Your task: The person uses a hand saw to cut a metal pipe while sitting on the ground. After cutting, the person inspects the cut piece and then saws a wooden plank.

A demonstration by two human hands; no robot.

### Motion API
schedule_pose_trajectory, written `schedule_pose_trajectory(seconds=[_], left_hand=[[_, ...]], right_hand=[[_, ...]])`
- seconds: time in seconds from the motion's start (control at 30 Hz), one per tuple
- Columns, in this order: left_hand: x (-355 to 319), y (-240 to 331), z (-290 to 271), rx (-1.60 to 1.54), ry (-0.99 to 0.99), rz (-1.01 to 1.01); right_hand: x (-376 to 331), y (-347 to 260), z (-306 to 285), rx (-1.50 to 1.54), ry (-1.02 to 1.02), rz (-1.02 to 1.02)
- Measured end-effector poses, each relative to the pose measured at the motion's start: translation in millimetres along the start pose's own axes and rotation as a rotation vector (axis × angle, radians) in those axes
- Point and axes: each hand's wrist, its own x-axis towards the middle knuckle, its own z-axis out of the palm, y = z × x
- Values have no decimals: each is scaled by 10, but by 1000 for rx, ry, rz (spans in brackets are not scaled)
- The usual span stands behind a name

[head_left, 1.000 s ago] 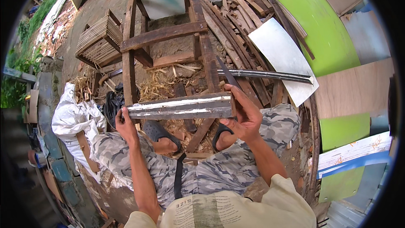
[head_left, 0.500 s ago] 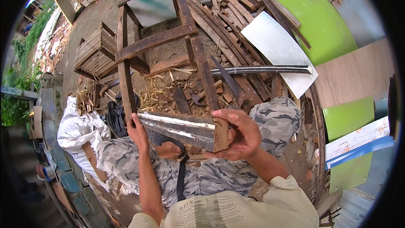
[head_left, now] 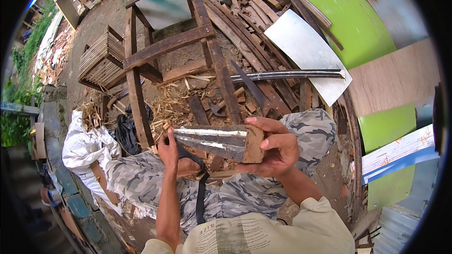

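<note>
Above my lap I hold a short wooden beam (head_left: 212, 142), dark and weathered with white paint streaks along one face. My left hand (head_left: 168, 151) pinches its narrow-looking far-left end. At the bare brown near-right end, my right hand (head_left: 278, 150) grips it with fingers above and below. Just beyond the beam stands a dark wooden frame (head_left: 165, 47) of joined bars, one leg close to each of my hands. A handsaw (head_left: 252, 87) leans by the frame's right leg, and a hammer (head_left: 217, 108) lies among wood shavings between the legs.
A slatted wooden crate (head_left: 101, 61) stands left of the frame. Stacked timber (head_left: 254, 23) and a white sheet (head_left: 310, 56) lie to the right, with green panels (head_left: 343, 14) beyond. A white sack (head_left: 87, 141) and black bag (head_left: 127, 131) sit by my left knee.
The beam has moved slightly right and turned, showing more of its cut end. My left hand has shifted right with it. My right fingers have spread further around its end.
</note>
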Motion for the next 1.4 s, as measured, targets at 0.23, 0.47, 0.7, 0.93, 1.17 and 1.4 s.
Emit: schedule_pose_trajectory(seconds=[0.23, 0.47, 0.7, 0.93, 1.17, 1.4], left_hand=[[-66, -91, 199, 62, -28, 46], [-102, -69, 201, 55, -100, -10], [-56, -146, 181, -2, -83, -17], [-55, -114, 177, -2, -40, 14], [-46, -123, 173, -39, -36, 14], [-45, -214, 188, 43, -145, -51]], right_hand=[[-42, -8, 12, -15, -68, -25], [-30, -3, 18, -54, -108, -43], [20, -7, -42, -111, -103, -39], [69, -2, -119, -256, -41, -48], [53, 34, -165, -352, -42, -65], [62, 59, -152, -353, -33, -30]])
